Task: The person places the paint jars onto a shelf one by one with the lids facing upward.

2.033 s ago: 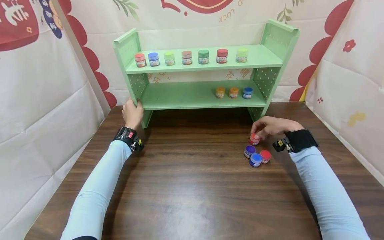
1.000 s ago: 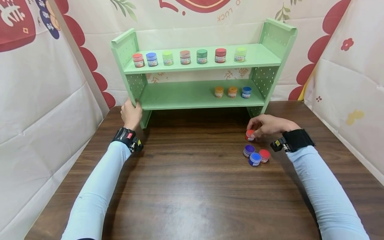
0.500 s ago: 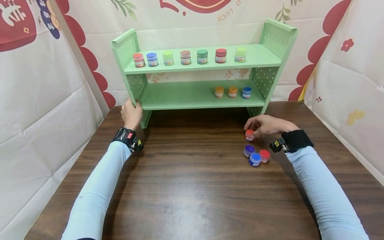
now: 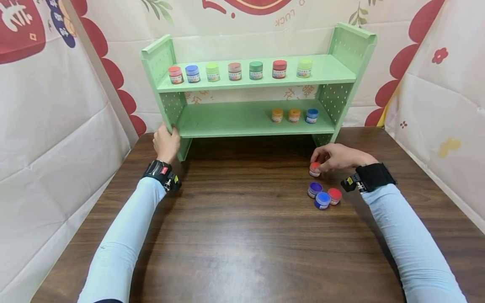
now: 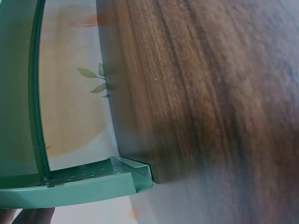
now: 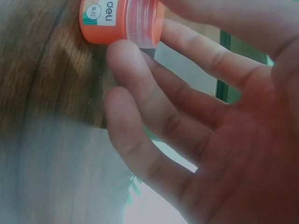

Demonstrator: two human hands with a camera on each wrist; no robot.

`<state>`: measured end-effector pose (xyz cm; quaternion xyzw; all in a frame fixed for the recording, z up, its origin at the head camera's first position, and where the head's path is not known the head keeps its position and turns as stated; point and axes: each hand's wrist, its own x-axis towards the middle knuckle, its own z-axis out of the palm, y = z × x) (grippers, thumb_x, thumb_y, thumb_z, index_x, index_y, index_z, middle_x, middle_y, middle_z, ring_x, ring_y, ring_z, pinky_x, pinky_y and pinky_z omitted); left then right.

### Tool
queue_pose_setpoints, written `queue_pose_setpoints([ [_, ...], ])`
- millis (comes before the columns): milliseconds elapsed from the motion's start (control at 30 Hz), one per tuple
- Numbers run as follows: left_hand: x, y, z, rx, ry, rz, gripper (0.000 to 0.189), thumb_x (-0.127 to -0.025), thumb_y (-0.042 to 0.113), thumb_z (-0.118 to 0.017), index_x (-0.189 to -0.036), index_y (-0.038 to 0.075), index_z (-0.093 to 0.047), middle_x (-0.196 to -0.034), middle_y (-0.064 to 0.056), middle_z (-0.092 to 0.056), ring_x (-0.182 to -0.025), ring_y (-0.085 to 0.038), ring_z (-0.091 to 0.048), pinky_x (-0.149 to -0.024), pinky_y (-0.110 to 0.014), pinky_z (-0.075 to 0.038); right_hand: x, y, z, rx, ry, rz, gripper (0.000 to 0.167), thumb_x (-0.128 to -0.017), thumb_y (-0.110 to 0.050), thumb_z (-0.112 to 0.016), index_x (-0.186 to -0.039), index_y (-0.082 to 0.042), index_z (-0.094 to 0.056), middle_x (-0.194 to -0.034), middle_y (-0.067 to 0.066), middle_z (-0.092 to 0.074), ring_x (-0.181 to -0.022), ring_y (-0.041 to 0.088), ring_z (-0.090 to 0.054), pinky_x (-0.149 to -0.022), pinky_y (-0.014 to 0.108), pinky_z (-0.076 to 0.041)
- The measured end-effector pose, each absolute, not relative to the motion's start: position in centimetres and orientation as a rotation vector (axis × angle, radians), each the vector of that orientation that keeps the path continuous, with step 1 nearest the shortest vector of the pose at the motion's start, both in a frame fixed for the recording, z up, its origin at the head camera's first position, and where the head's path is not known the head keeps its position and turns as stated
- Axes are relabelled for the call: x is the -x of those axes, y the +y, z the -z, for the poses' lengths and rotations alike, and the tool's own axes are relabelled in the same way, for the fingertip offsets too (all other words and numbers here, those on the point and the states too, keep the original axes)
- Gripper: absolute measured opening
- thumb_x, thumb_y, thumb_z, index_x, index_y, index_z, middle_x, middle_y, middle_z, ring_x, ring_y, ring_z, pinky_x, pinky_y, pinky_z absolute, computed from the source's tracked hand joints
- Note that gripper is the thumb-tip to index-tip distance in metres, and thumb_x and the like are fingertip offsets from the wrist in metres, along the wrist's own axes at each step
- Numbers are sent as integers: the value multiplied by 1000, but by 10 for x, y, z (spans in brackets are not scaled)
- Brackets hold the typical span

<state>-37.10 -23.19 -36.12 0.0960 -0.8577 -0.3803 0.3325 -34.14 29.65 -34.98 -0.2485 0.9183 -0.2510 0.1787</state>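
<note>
On the wooden table, my right hand [image 4: 336, 157] pinches an orange-red paint jar [image 4: 314, 170] by its lid, between thumb and fingers. The right wrist view shows this jar [image 6: 119, 19] with a clear-rimmed lid and a "deli" label, other fingers spread below it. A purple jar [image 4: 315, 190], a blue jar [image 4: 322, 200] and a red jar [image 4: 334, 196] are grouped just nearer to me. At the far left, my left hand [image 4: 166, 144] grips the side panel of a green two-tier shelf [image 4: 223, 120]; its fingertips are mostly hidden behind the panel.
Several paint jars stand in a row along the upper tier, among them a dark green jar [image 4: 255, 70]. Two yellow-orange jars and a blue jar [image 4: 312, 115] stand at the lower tier's right. A printed white cloth [image 4: 250, 44] hangs behind and at both sides.
My right hand has shifted the orange-red jar slightly left and back, away from the other three loose jars. It has barely moved over the last half second. My left hand stays on the shelf.
</note>
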Motion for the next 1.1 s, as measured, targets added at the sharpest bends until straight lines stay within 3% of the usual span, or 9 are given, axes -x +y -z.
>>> queue_pose_setpoints([
  [333,373,-232,359,-263,-2239,987,26,-102,31,-47,-87,10,-48,-93,-23,-66,-94,-49,-66,-82,-62,-47,343,295,347,717,2612,681,22,-91,-10,-75,-112,-8,-69,-93,6,-72,-77,19,-66,-69,29,-54],
  [667,371,-235,365,-249,-2222,980,25,-100,27,-49,-80,14,-41,-74,-13,-46,-80,-41,-57,-77,-60,-46,346,294,351,706,2625,643,23,-99,-14,-67,-119,-2,-68,-92,8,-73,-75,20,-68,-69,28,-53],
  [900,370,-234,363,-241,-2236,980,26,-102,27,-48,-81,13,-41,-77,-15,-51,-82,-43,-59,-77,-60,-46,345,293,350,713,2621,660,30,-100,-12,-65,-126,2,-66,-99,9,-72,-74,19,-69,-67,28,-54],
  [1100,371,-233,360,-227,-2245,978,25,-101,26,-48,-81,14,-41,-76,-12,-48,-80,-41,-57,-75,-59,-44,342,287,344,745,2608,671,27,-99,-15,-68,-123,-3,-68,-96,8,-74,-75,21,-68,-69,27,-52],
])
